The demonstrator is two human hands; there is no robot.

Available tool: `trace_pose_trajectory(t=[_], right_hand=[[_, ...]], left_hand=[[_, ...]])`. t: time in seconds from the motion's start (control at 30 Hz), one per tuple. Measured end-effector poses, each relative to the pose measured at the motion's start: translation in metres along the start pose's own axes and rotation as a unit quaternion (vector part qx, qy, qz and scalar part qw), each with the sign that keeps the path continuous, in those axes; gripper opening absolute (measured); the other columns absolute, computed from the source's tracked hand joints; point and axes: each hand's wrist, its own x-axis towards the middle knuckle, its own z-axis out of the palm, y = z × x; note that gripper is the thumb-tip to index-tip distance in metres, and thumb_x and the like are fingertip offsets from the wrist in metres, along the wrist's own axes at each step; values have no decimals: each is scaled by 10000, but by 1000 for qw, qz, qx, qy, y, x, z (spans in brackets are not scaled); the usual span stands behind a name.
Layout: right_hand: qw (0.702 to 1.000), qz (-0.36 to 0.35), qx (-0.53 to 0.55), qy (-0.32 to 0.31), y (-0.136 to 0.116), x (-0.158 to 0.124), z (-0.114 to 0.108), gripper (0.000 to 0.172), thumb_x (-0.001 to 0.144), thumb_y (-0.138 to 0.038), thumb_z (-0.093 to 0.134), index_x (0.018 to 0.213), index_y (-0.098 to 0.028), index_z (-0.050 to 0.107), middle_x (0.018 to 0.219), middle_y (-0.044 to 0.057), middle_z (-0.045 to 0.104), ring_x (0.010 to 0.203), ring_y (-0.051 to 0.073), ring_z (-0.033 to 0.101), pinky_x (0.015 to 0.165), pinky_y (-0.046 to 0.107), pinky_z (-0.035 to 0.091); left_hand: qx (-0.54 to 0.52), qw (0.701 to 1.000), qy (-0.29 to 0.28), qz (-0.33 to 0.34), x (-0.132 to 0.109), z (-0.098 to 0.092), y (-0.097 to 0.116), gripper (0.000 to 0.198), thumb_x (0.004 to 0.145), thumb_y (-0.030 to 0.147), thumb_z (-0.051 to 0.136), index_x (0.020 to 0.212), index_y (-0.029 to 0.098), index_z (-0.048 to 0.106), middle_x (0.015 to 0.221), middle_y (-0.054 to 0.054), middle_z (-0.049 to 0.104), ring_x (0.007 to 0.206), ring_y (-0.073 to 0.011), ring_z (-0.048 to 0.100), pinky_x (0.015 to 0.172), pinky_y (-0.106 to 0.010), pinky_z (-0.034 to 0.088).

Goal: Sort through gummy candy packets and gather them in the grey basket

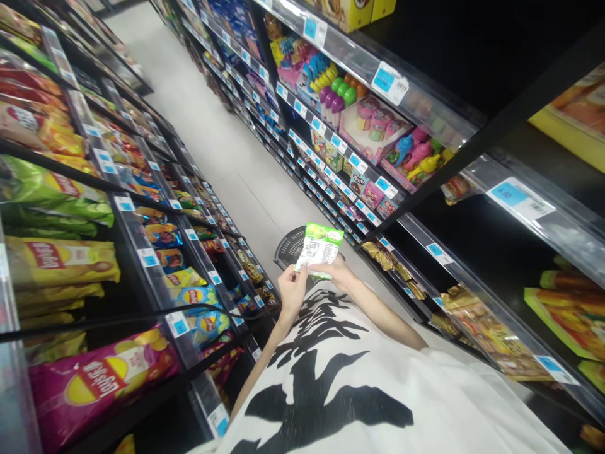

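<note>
A small green and white snack packet is held up in front of my body, its printed white label facing me. My left hand pinches its lower left corner. My right hand grips the lower right edge, thumb lying across the front. Beneath and behind the packet, a dark perforated basket shows in part; what it holds is hidden.
Shelves of chip bags rise close on my left. To the right stand shelves with colourful toy candies, bagged snacks and price tags. A pale floor aisle runs ahead between them.
</note>
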Motion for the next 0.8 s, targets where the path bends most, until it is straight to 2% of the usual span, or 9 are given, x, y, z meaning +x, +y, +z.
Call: trace_pose_trajectory(t=[0.13,0.27,0.4,0.53,0.8], right_hand=[[1000,-1,8,-20,-2,-1,0,557,482,-211,878,1011,-179,702,1104,57,730,955,211,700,928,347,551],[1000,-3,11,-20,-3,-3,1,577,449,-230,891,986,-168,687,1054,62,737,898,216,698,879,342,554],[1000,-4,18,-12,0,-1,1,650,423,-230,908,1034,-169,696,1005,55,742,880,222,695,846,349,559],[1000,-9,10,2,5,2,1,682,427,-226,907,1075,-177,700,966,43,742,854,210,692,816,334,563],[1000,-2,4,5,6,5,0,654,422,-220,907,1033,-158,684,942,41,740,820,200,680,771,317,561]], left_hand=[[10,1000,-7,1,-2,-1,2,370,852,464,675,676,158,565,615,39,428,589,-87,347,562,-214,301],[5,1000,-7,-10,-3,-1,2,386,847,476,678,665,166,539,588,52,372,567,-82,301,543,-223,269],[-45,999,-10,-28,-4,0,1,461,831,511,693,606,181,461,553,56,328,544,-82,283,527,-239,231],[-93,996,-2,-20,-5,1,0,519,868,500,653,553,194,378,527,53,297,522,-83,281,525,-251,245],[-72,997,-7,0,-7,-1,-4,495,916,453,621,569,186,389,534,55,332,525,-78,307,526,-243,252]])
